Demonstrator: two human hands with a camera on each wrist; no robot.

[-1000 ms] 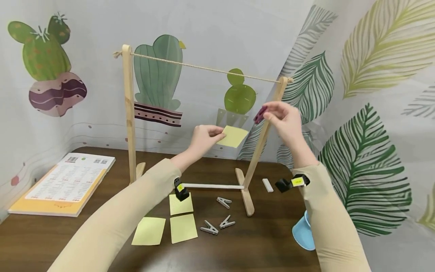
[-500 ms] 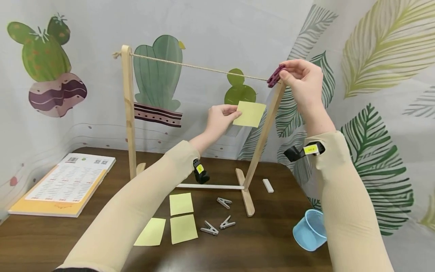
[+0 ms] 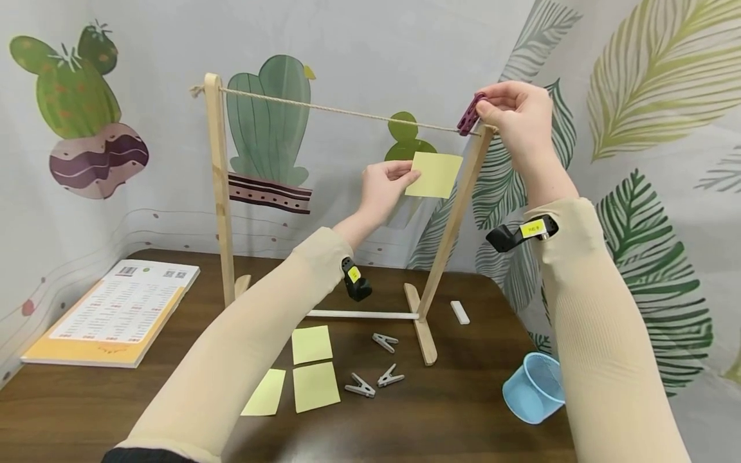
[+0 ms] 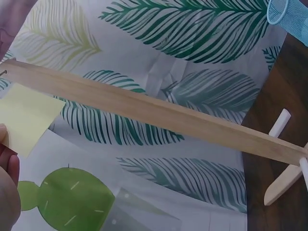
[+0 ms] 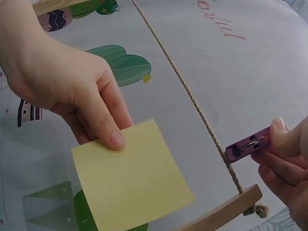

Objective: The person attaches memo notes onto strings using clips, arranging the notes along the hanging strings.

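My left hand (image 3: 384, 190) pinches a yellow sticky note (image 3: 437, 175) by its left edge, just below the rope. In the right wrist view the note (image 5: 132, 178) hangs apart from the rope (image 5: 192, 98). My right hand (image 3: 521, 119) pinches a purple clothespin (image 3: 470, 116) by its handle end. The clothespin's tip touches or nearly touches the rope (image 3: 347, 114) close to the right wooden post (image 3: 454, 218); whether its mouth is parted is hard to tell. In the left wrist view the same note (image 4: 30, 118) shows beside the post (image 4: 154, 113).
Several yellow notes (image 3: 316, 386) and grey clothespins (image 3: 361, 386) lie on the dark table (image 3: 440, 424). A blue mesh cup (image 3: 529, 392) stands at the right, a white block (image 3: 460, 312) behind it. A booklet (image 3: 110, 312) lies left, near the left post (image 3: 219, 193).
Both hands have risen. The right hand has carried the purple clothespin up and right to the rope beside the post; the left hand has brought the note up beneath it.
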